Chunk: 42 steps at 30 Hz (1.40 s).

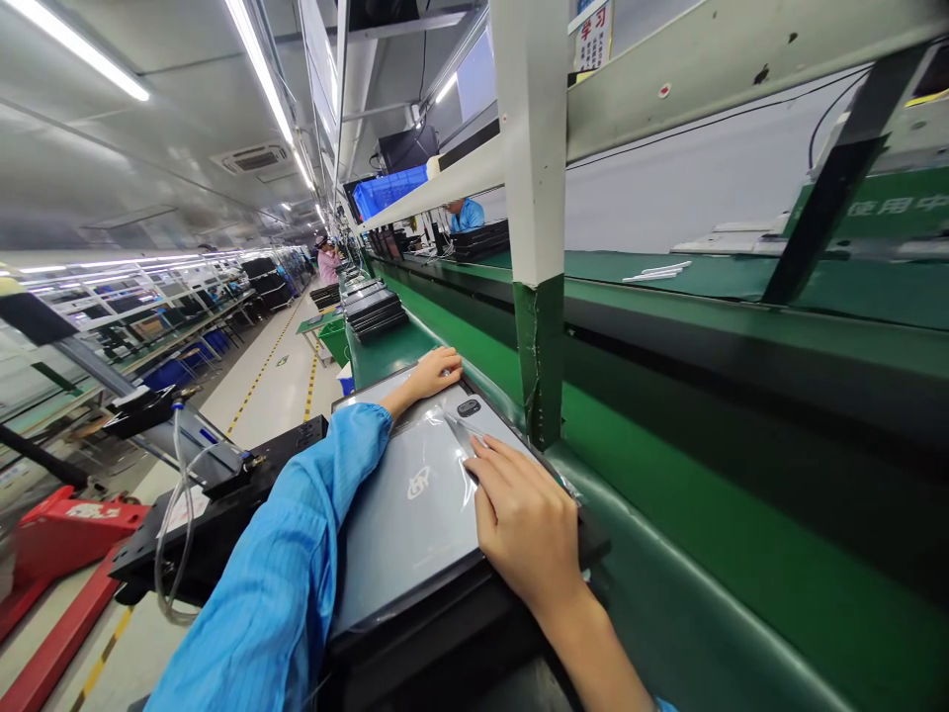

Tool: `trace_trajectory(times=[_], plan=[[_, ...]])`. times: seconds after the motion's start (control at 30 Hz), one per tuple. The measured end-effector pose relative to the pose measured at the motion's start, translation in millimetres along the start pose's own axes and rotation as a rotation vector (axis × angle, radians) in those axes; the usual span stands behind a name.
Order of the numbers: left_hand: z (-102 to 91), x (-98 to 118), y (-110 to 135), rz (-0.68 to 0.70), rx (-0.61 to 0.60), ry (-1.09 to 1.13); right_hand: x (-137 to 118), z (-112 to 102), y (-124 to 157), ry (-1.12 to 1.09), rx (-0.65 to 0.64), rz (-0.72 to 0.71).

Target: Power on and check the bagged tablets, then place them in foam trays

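A grey tablet-like device (415, 494) wrapped in clear film lies flat on a black tray on the green bench. My left hand (436, 372), in a blue sleeve, rests curled over the device's far corner. Nearer to me, my right hand (523, 524) lies on the device's right edge. Its fingers are pressed together and pinch a thin strip of film (460, 432) that runs toward the camera bump (469, 406).
A white post (535, 198) with a green base stands just right of the device. The green conveyor wall (667, 554) runs along the right. Stacks of black trays (375, 314) sit further down the line. Black fixtures and a red stand (66, 534) are at left. Other workers stand far off.
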<state>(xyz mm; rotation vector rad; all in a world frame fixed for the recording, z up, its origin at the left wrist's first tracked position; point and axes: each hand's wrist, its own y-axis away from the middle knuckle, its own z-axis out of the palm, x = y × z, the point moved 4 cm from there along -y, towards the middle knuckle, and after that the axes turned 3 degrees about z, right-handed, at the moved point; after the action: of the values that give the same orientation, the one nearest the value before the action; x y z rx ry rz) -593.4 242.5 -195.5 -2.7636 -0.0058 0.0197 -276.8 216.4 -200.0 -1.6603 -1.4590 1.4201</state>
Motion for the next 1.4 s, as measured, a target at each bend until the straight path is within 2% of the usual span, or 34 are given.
trace_trajectory(times=[0.57, 0.9, 1.4], plan=[[9.2, -7.5, -3.4, 0.039, -0.050, 0.015, 1.6, 0.4, 0.1, 0.001, -0.002, 0.000], [1.5, -3.1, 0.2, 0.035, -0.016, 0.033, 1.8, 0.8, 1.0, 0.011, -0.004, 0.008], [2.8, -2.6, -3.3, 0.054, -0.040, 0.072, 1.3, 0.7, 0.4, 0.006, -0.005, 0.009]])
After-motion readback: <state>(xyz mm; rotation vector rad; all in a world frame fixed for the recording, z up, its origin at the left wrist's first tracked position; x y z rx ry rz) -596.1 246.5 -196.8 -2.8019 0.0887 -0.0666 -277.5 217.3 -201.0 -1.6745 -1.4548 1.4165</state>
